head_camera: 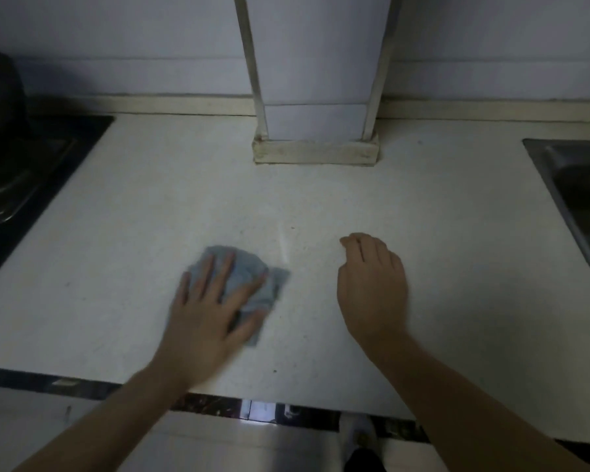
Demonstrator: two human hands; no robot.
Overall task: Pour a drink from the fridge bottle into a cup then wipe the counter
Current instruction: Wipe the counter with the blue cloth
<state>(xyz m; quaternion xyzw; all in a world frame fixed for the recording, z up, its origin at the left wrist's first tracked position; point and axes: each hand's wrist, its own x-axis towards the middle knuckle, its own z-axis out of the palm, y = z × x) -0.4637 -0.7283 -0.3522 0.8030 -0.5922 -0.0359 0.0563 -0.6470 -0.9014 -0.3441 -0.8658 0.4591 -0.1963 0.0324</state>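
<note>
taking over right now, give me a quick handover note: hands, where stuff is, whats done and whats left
Left hand: flat, fingers straight, pressing the blue cloth onto the counter near its front edge.
Right hand: loosely curled over the counter, holding nothing.
Bottle and cup: not in view, so the pour cannot be confirmed here.
A faint pale streak shows just right of the cloth.
Left to do: wipe the rest of the counter, between the stove and the sink.

Bare counter (pixel 440 206) is stretching wide between the black hob (pixel 31 172) at left and the steel sink (pixel 579 185) at right, leaving passage open. A boxed column (pixel 315 149) is jutting onto it at back centre, blocking that stretch.
</note>
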